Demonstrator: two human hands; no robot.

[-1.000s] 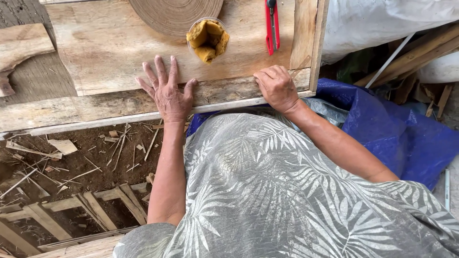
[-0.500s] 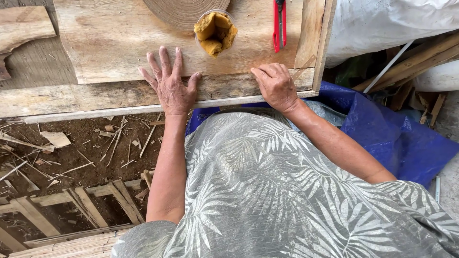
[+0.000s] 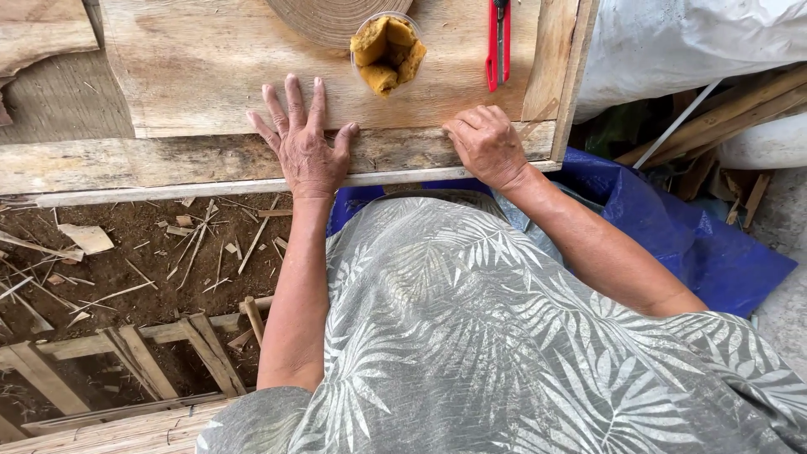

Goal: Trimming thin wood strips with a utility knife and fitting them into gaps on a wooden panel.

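Note:
My left hand [image 3: 304, 143] lies flat, palm down and fingers spread, on the near edge of a worn wooden board [image 3: 210, 59]. My right hand [image 3: 486, 145] rests on the same edge further right, its fingers curled under with nothing seen in them. Just beyond the two hands stands a clear cup [image 3: 387, 50] stuffed with yellow-brown sponge pieces. A red-handled tool [image 3: 498, 42] lies on the board to the right of the cup. Part of a coiled woven disc [image 3: 336, 15] shows at the top edge.
A weathered plank [image 3: 126, 164] runs along the board's front. Below left is bare soil strewn with bamboo splinters [image 3: 168, 252] and a slatted wooden frame [image 3: 126, 353]. A blue tarp [image 3: 672, 227] and white sacking [image 3: 689, 42] lie on the right, with loose wooden sticks.
The view has shifted, so the board and both hands sit slightly lower in frame. Both hands remain resting on the board's edge in the same poses.

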